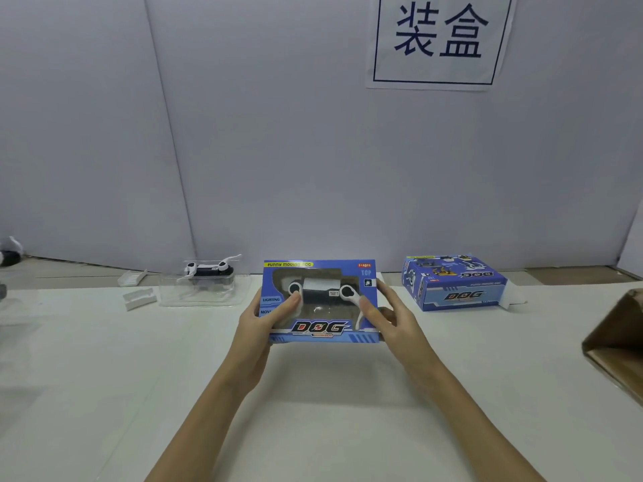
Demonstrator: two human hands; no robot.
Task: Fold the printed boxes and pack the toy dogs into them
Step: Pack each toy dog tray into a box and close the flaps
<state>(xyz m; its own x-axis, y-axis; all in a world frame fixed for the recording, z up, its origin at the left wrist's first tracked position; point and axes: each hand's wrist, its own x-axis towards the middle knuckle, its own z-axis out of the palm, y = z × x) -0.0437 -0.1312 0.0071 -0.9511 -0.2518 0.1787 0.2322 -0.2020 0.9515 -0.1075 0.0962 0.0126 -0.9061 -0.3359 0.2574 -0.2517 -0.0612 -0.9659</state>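
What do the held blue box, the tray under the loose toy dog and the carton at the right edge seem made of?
Blue box: printed card, slightly glossy, with a clear window, probably plastic film. Tray: clear, shiny moulded plastic; the table shows through. Carton: plain brown matt cardboard, likely corrugated.

A blue printed box (320, 300) marked "DOG" is held window-up above the counter, a black-and-white toy dog (322, 288) showing through the window. A second blue box (455, 285) lies far right, its end flap open. Another toy dog (210, 269) sits in a clear tray (201, 290) far left.
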